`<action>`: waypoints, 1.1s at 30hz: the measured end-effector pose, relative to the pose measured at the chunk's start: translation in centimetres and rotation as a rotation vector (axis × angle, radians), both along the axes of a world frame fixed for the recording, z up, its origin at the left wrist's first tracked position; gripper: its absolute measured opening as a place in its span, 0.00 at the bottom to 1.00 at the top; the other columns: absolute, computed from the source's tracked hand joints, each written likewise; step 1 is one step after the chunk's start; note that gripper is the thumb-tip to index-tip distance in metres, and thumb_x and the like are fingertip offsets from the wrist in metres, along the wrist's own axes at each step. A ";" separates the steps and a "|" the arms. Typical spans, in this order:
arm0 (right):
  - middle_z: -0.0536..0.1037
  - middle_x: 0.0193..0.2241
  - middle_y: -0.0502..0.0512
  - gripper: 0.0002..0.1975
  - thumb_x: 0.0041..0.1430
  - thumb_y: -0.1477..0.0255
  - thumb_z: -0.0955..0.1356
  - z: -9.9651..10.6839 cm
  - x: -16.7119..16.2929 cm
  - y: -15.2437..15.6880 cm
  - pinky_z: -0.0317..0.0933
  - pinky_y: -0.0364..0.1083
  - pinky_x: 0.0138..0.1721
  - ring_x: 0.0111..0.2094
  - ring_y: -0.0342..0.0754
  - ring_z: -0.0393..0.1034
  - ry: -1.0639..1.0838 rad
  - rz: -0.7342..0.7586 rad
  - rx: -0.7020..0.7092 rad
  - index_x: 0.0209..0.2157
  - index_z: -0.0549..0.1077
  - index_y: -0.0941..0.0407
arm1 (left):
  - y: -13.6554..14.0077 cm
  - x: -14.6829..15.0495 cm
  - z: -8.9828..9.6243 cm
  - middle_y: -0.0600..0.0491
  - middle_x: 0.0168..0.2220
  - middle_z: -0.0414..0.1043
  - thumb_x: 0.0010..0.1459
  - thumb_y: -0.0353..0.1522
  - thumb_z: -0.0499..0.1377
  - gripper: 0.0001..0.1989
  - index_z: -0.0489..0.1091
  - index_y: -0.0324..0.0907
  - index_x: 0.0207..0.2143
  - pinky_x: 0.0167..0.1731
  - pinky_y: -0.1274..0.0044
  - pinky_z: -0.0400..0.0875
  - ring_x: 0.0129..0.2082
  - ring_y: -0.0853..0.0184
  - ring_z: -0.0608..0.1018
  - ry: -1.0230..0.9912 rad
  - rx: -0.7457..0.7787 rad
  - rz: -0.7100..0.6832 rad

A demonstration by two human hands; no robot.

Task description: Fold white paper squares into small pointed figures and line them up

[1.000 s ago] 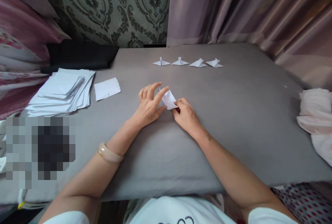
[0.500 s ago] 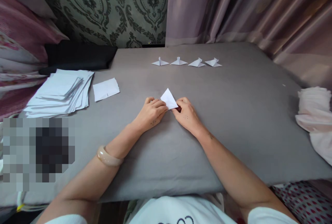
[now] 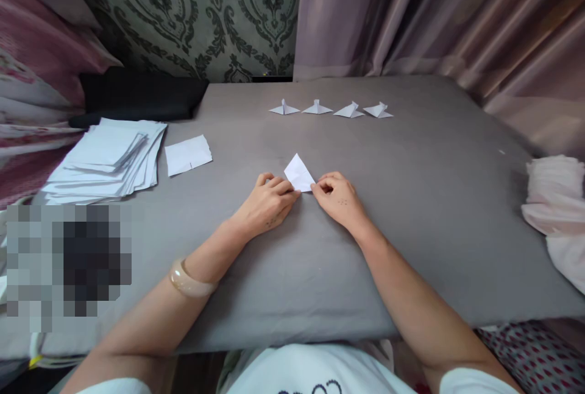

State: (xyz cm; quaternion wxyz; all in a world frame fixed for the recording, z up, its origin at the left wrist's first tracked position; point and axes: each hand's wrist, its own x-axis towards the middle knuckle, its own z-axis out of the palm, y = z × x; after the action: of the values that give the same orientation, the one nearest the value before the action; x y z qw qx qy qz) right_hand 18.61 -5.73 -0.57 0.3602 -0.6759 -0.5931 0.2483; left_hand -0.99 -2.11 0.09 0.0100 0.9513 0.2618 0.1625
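Observation:
A small folded piece of white paper (image 3: 298, 173) lies at the middle of the grey-covered table, one corner pointing away from me. My left hand (image 3: 272, 200) pinches its near left edge, fingers curled and pressed close to the cloth. At the paper's right corner, my right hand (image 3: 337, 197) holds on between thumb and forefinger. The fingertips cover parts of the near edge. Farther back, several folded paper birds (image 3: 317, 108) stand in a row.
To the left are a stack of white paper sheets (image 3: 105, 165) and a single white sheet (image 3: 189, 155). Behind the stack lies a black cloth (image 3: 141, 95). Pale bundled fabric (image 3: 555, 199) sits at the right edge of the grey table cover (image 3: 434, 199).
My right hand has shifted slightly right, its thumb and forefinger now at the paper's right corner. The paper sits flatter and shows more of its face. My left hand stays almost in place.

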 end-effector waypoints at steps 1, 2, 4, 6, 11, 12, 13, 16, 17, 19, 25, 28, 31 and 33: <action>0.73 0.34 0.54 0.10 0.53 0.70 0.67 -0.1 0.0 0.0 0.64 0.47 0.38 0.28 0.42 0.68 -0.019 -0.001 0.011 0.20 0.70 0.56 | 0.0 0.0 0.0 0.48 0.37 0.74 0.66 0.30 0.47 0.16 0.74 0.42 0.45 0.48 0.66 0.56 0.38 0.64 0.73 0.004 0.003 -0.002; 0.72 0.34 0.54 0.10 0.53 0.70 0.67 -0.2 0.0 0.0 0.64 0.47 0.38 0.28 0.42 0.67 -0.038 -0.004 0.021 0.20 0.70 0.56 | 0.0 0.0 0.0 0.48 0.37 0.74 0.66 0.30 0.47 0.16 0.74 0.42 0.46 0.48 0.66 0.56 0.39 0.64 0.73 0.010 0.006 -0.004; 0.71 0.33 0.54 0.09 0.54 0.70 0.67 -0.4 0.0 -0.1 0.64 0.47 0.38 0.27 0.43 0.67 -0.071 -0.012 0.041 0.21 0.69 0.55 | 0.0 -0.1 -0.1 0.48 0.38 0.74 0.66 0.30 0.46 0.17 0.72 0.43 0.48 0.48 0.65 0.56 0.39 0.64 0.72 0.022 0.011 -0.008; 0.70 0.33 0.54 0.09 0.54 0.70 0.67 -0.5 0.0 -0.1 0.64 0.48 0.38 0.27 0.43 0.67 -0.097 -0.012 0.051 0.22 0.68 0.55 | 0.0 -0.1 -0.1 0.48 0.38 0.74 0.66 0.30 0.46 0.17 0.71 0.44 0.49 0.48 0.65 0.56 0.39 0.63 0.72 0.038 0.010 -0.007; 0.69 0.33 0.55 0.08 0.55 0.70 0.66 -0.7 -0.1 -0.2 0.64 0.49 0.38 0.27 0.44 0.66 -0.162 -0.017 0.052 0.22 0.67 0.55 | -0.1 -0.1 0.1 0.47 0.40 0.71 0.67 0.35 0.46 0.18 0.69 0.45 0.53 0.48 0.65 0.55 0.40 0.61 0.69 0.078 -0.014 -0.008; 0.69 0.33 0.55 0.08 0.54 0.70 0.67 -0.6 -0.1 -0.2 0.64 0.50 0.38 0.27 0.44 0.66 -0.169 -0.020 0.052 0.22 0.67 0.55 | 0.0 -0.1 0.2 0.47 0.40 0.70 0.67 0.36 0.46 0.18 0.68 0.45 0.54 0.48 0.64 0.55 0.41 0.61 0.68 0.083 -0.022 -0.010; 0.69 0.33 0.55 0.08 0.54 0.70 0.67 -0.6 -0.1 -0.2 0.64 0.50 0.37 0.26 0.44 0.66 -0.172 -0.023 0.053 0.22 0.67 0.55 | 0.0 -0.2 0.2 0.47 0.41 0.70 0.67 0.37 0.46 0.19 0.68 0.46 0.54 0.48 0.64 0.54 0.41 0.61 0.68 0.085 -0.031 -0.012; 0.69 0.33 0.55 0.08 0.53 0.70 0.67 -0.5 0.1 -0.2 0.65 0.49 0.37 0.26 0.43 0.65 -0.152 -0.021 0.054 0.22 0.68 0.55 | 0.1 -0.1 0.2 0.46 0.41 0.68 0.66 0.38 0.46 0.19 0.68 0.48 0.55 0.48 0.64 0.55 0.41 0.61 0.67 0.080 -0.053 -0.015; 0.70 0.32 0.54 0.08 0.53 0.70 0.67 -0.5 0.2 -0.1 0.65 0.49 0.37 0.26 0.43 0.66 -0.137 -0.022 0.045 0.21 0.68 0.55 | 0.2 -0.1 0.2 0.46 0.41 0.67 0.66 0.39 0.46 0.19 0.68 0.49 0.55 0.48 0.64 0.55 0.41 0.61 0.67 0.077 -0.058 -0.016; 0.71 0.31 0.54 0.07 0.52 0.69 0.67 -0.5 0.7 0.1 0.64 0.48 0.37 0.27 0.44 0.67 -0.083 -0.045 0.010 0.22 0.70 0.55 | 0.4 0.0 0.0 0.47 0.41 0.66 0.66 0.40 0.46 0.19 0.68 0.50 0.55 0.48 0.64 0.55 0.41 0.61 0.67 0.075 -0.066 -0.016; 0.74 0.22 0.51 0.09 0.53 0.64 0.66 -0.7 1.9 0.8 0.63 0.46 0.30 0.25 0.46 0.68 0.190 -0.130 -0.108 0.27 0.73 0.55 | 0.7 0.7 -0.2 0.47 0.38 0.63 0.66 0.42 0.45 0.20 0.67 0.52 0.55 0.45 0.64 0.57 0.38 0.60 0.65 0.095 -0.082 -0.013; 0.75 0.23 0.51 0.09 0.53 0.64 0.66 -0.5 1.7 0.8 0.63 0.46 0.30 0.26 0.46 0.69 0.193 -0.124 -0.090 0.27 0.73 0.55 | 0.6 1.2 0.0 0.48 0.36 0.61 0.66 0.43 0.45 0.21 0.67 0.52 0.56 0.44 0.64 0.57 0.37 0.61 0.65 0.103 -0.065 -0.006; 0.77 0.28 0.52 0.08 0.54 0.67 0.65 -0.4 1.1 0.8 0.64 0.46 0.34 0.28 0.45 0.69 0.112 -0.081 -0.050 0.30 0.74 0.55 | 0.4 1.4 0.1 0.48 0.35 0.61 0.66 0.43 0.45 0.21 0.67 0.52 0.55 0.45 0.64 0.57 0.36 0.62 0.66 0.103 -0.036 -0.001; 0.77 0.33 0.54 0.08 0.54 0.68 0.66 -0.4 0.8 0.7 0.64 0.47 0.36 0.29 0.45 0.69 0.029 -0.047 -0.009 0.33 0.75 0.55 | 0.4 1.3 0.0 0.48 0.36 0.63 0.65 0.44 0.45 0.21 0.68 0.51 0.54 0.46 0.64 0.57 0.37 0.62 0.67 0.078 -0.020 -0.001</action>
State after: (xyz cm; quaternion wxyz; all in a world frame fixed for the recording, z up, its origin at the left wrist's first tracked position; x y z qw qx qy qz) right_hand 19.45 -5.01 -1.01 0.3714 -0.6878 -0.5705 0.2520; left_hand 0.32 -1.76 0.10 0.0096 0.9568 0.2634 0.1227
